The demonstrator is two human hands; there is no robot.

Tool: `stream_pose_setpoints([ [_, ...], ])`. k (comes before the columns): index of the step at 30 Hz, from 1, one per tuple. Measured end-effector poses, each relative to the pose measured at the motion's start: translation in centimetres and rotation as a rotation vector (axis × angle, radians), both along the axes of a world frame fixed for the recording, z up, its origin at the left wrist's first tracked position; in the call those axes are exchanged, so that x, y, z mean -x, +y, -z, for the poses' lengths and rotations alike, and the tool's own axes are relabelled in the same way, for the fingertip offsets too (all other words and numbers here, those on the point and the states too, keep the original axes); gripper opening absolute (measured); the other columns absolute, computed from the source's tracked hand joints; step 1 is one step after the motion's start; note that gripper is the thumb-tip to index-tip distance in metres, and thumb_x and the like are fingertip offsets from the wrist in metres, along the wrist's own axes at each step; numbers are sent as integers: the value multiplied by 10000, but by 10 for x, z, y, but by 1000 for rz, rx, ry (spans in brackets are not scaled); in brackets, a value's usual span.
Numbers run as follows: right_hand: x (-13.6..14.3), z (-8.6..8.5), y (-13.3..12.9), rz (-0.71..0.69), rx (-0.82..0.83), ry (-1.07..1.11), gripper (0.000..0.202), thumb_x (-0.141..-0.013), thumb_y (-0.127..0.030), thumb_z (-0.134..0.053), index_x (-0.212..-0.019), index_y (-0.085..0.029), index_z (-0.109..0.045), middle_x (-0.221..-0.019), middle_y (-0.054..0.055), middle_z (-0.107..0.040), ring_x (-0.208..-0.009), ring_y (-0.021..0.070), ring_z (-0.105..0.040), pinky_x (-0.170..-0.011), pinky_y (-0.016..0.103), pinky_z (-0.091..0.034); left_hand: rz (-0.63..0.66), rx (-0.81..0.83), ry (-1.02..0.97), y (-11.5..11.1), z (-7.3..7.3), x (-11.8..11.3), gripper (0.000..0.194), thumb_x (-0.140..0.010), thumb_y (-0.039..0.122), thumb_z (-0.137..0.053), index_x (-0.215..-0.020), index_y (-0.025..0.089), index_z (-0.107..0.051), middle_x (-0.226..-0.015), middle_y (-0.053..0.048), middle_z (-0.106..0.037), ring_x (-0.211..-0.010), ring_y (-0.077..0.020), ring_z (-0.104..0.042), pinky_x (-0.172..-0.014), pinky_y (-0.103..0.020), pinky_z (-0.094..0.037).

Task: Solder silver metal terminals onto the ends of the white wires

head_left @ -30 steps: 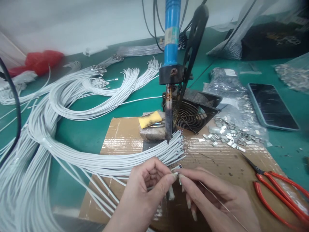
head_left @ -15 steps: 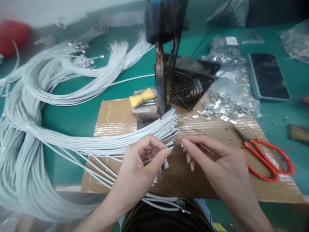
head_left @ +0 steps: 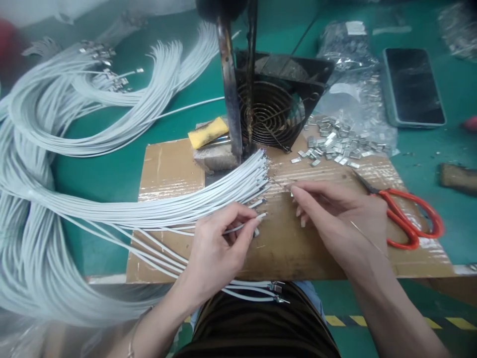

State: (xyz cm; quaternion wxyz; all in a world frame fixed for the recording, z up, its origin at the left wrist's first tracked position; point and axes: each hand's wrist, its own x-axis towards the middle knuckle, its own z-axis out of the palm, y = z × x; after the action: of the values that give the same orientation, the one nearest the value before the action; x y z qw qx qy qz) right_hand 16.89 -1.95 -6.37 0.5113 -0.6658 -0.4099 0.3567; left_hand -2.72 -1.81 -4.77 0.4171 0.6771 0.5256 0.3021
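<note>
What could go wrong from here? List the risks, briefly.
If the soldering iron is hot, the bundle of white cables, apparently close to its lower end, might scorch. The right hand, near the scissors, could knock them. The cable pinched near its end by the left hand might slip.

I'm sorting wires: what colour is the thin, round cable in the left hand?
White cable, best seen in head view.

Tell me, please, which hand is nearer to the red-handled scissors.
Right: the right hand is immediately left of the scissors; the left hand is farther left, holding a white cable.
</note>
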Motion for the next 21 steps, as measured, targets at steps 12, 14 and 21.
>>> stream_pose_setpoints([
  [12, -1, 5, -4, -15, 8, -9, 114, -828, -322, -831, -873, -222, -861, -618, -23, -721, -479, 82, -611, -479, 169, -524, 12, -12, 23, -2, 2, 1, 101, -977, 191, -680, -888, 173, -724, -663, 31, -649, -561, -105, -540, -538, -215, -406],
  [14, -2, 5, -6, -13, 6, -12, 107, -824, -328, -834, -857, -229, -860, -603, -28, -708, -479, 74, -604, -494, 155, -527, 9, -6, 15, -2, 2, 1, 106, -981, 202, -678, -890, 173, -724, -664, 29, -650, -566, -106, -547, -540, -211, -409],
  [21, -2, 4, -5, -6, 42, -46, 151, -819, -391, -834, -863, -249, -862, -604, -22, -711, -490, 86, -623, -492, 153, -527, -1, 85, -58, -1, 2, 2, 119, -994, 227, -671, -893, 181, -714, -652, 31, -651, -560, -106, -550, -524, -205, -394],
])
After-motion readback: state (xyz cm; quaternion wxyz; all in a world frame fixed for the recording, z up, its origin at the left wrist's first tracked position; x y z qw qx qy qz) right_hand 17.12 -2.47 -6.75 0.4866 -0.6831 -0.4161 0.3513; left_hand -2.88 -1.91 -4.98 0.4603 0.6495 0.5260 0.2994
